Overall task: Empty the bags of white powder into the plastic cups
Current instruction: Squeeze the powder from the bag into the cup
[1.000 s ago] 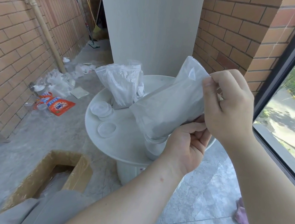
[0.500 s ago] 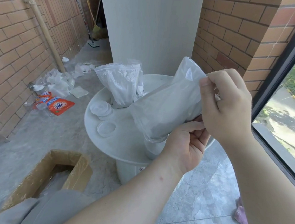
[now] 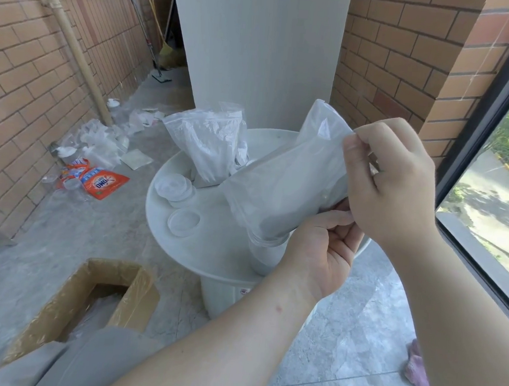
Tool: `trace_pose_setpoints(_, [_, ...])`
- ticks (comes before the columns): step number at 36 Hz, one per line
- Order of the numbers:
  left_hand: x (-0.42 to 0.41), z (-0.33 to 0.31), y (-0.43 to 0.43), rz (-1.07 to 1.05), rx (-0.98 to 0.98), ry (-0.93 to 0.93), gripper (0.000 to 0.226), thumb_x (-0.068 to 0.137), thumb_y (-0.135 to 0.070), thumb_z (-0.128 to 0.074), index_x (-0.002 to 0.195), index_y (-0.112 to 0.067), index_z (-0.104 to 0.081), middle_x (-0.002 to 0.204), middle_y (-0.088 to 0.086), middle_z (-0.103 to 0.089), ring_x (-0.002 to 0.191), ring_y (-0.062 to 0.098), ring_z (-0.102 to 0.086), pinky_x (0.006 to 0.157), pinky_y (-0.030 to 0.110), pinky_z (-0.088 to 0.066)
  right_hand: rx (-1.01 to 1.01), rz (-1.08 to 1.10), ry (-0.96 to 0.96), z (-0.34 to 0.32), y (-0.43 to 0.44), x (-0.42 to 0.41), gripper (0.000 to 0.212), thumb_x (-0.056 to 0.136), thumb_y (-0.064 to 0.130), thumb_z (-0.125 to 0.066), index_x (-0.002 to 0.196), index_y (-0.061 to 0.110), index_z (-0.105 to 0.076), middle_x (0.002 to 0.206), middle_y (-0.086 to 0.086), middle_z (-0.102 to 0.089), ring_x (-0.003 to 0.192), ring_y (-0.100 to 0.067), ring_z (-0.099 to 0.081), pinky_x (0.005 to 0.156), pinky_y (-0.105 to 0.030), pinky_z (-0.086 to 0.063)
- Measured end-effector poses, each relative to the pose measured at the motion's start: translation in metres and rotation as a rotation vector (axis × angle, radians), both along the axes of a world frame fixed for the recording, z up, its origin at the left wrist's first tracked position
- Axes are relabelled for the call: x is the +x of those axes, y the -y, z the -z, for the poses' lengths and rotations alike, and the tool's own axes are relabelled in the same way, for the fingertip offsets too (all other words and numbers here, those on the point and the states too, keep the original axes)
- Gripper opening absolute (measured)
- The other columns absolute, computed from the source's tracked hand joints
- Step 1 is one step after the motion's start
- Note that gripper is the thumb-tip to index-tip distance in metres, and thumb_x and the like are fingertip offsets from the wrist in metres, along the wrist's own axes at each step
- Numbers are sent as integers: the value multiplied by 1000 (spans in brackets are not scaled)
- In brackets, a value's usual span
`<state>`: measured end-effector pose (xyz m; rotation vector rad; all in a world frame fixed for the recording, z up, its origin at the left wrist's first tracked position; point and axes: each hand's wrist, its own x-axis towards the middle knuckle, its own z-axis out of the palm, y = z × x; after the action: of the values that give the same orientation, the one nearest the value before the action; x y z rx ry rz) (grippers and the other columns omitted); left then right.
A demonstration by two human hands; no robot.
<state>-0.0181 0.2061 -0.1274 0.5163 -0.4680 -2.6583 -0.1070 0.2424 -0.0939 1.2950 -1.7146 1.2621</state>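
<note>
The right hand (image 3: 392, 186), knuckles up, pinches the raised end of the bag of powder (image 3: 284, 192) between thumb and fingertips. The left hand (image 3: 318, 254), palm up, curls round the bag's underside. The bag slants from 1 o'clock down to 7, mouth in the plastic cup (image 3: 264, 257) near the table's (image 3: 211, 250) 6 o'clock edge.

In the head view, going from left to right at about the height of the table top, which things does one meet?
Orange detergent packet → upright bag of powder → tilted bag → right hand, pinching that bag → window.
</note>
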Motion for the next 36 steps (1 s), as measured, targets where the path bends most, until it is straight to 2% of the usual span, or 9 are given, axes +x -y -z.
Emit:
trace_pose_setpoints(6, [0, -1, -1, -7, -11, 12, 47, 90, 17, -46, 59, -7, -71, 66, 0, -72, 58, 6, -70, 56, 17, -55, 39, 5, -11, 0, 0, 1, 25, 104, 19, -49, 90, 3, -63, 90, -7, -57, 80, -30, -53, 66, -53, -47])
trace_pose_setpoints(14, [0, -1, 0, 0, -10, 23, 43, 89, 17, -47, 61, -5, -72, 72, 2, -74, 64, 9, -72, 61, 18, -58, 10, 9, 9, -2, 0, -1, 24, 103, 15, -51, 89, 1, -64, 87, -9, -58, 79, -28, -53, 66, -50, -47])
trace_pose_setpoints(20, [-1, -3, -2, -16, -38, 41, 54, 90, 17, -43, 50, -9, -68, 58, -3, -67, 50, 5, -65, 51, 15, -52, 45, 27, 4, 1, 1, 4, 24, 103, 18, -49, 89, 4, -62, 88, -5, -56, 78, -28, -52, 65, -51, -47])
trace_pose_setpoints(26, [1, -3, -1, -3, -26, 18, 46, 90, 17, -45, 60, -7, -71, 66, 0, -72, 58, 7, -69, 55, 16, -55, 39, 9, 2, -2, 0, 1, 24, 103, 17, -50, 89, 3, -63, 88, -7, -57, 78, -28, -52, 65, -51, -47])
trace_pose_setpoints(30, [-1, -2, -1, -9, -23, 23, 49, 90, 17, -44, 56, -8, -68, 62, -2, -69, 55, 5, -68, 52, 15, -53, 51, 18, -18, -1, 0, 3, 24, 104, 18, -49, 89, 3, -62, 89, -8, -57, 80, -29, -52, 66, -52, -47])
trace_pose_setpoints(36, [0, -3, -1, -10, -31, 8, 50, 90, 17, -44, 56, -8, -70, 65, -2, -71, 58, 6, -69, 55, 17, -55, 45, 10, -19, -3, 1, 4, 24, 103, 17, -49, 89, 3, -62, 90, -8, -57, 80, -30, -53, 67, -54, -47])
